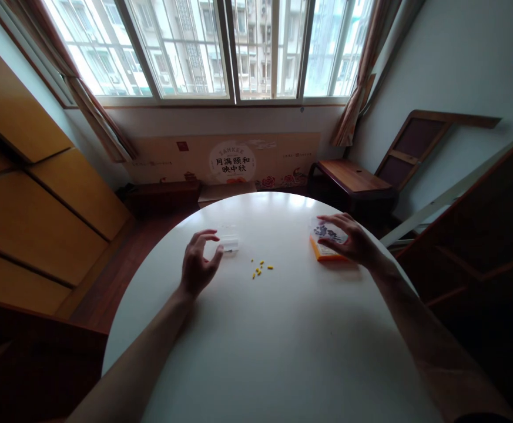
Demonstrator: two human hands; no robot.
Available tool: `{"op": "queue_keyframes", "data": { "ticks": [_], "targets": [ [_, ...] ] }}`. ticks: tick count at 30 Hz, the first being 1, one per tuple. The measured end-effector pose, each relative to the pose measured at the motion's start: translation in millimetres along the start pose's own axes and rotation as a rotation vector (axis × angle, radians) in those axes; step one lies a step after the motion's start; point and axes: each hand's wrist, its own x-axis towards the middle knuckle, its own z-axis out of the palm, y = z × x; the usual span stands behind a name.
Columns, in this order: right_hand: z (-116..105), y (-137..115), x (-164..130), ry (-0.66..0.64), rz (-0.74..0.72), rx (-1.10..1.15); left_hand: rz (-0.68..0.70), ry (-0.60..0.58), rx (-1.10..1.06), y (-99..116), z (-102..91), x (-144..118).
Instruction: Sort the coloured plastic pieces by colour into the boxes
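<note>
Near the left part of a round white table [274,352], my left hand [198,264] has its thumb and fingers apart in a curve. Its fingertips are beside a clear plastic container [228,239]; whether they touch it I cannot tell. My right hand [348,238] reaches over an orange box [322,255], thumb and fingers spread. Between those fingers shows a clear container with dark pieces [325,231], at the orange box's far side. Several small yellow pieces [258,270] lie loose on the tabletop between my hands.
Beyond the table's far edge stand a wooden chair or stool [355,176] and a printed banner board [282,153] under the window. Wooden cabinets [40,229] line the left side. A dark wooden piece of furniture [480,258] stands close on the right.
</note>
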Motion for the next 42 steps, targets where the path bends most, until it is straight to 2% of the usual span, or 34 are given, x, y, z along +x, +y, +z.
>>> {"op": "queue_keyframes", "data": {
  "ticks": [2,6,9,12,20,23,31,42],
  "targets": [
    [19,-26,5,-0.045,-0.034,0.041,0.088,-0.031,-0.071,14,0.6,-4],
    [71,-71,3,-0.145,-0.102,0.128,0.133,-0.302,-0.204,33,10.9,-18],
    [104,-88,-6,-0.222,-0.14,0.166,0.184,-0.458,-0.231,39,16.7,-23],
    [120,-94,-13,-0.187,-0.131,0.18,0.182,-0.499,-0.234,39,16.5,-22],
    [115,-100,-11,-0.128,-0.262,0.189,0.114,-0.52,-0.358,35,19.6,-20],
    [114,-101,-11,-0.13,-0.31,0.137,0.101,-0.493,-0.375,35,21.7,-21],
    [116,-99,-10,-0.115,-0.42,-0.037,0.085,-0.52,-0.43,40,21.2,-21],
    [119,-99,-12,-0.12,-0.394,-0.07,0.048,-0.508,-0.483,42,24.4,-22]
  ]
}}
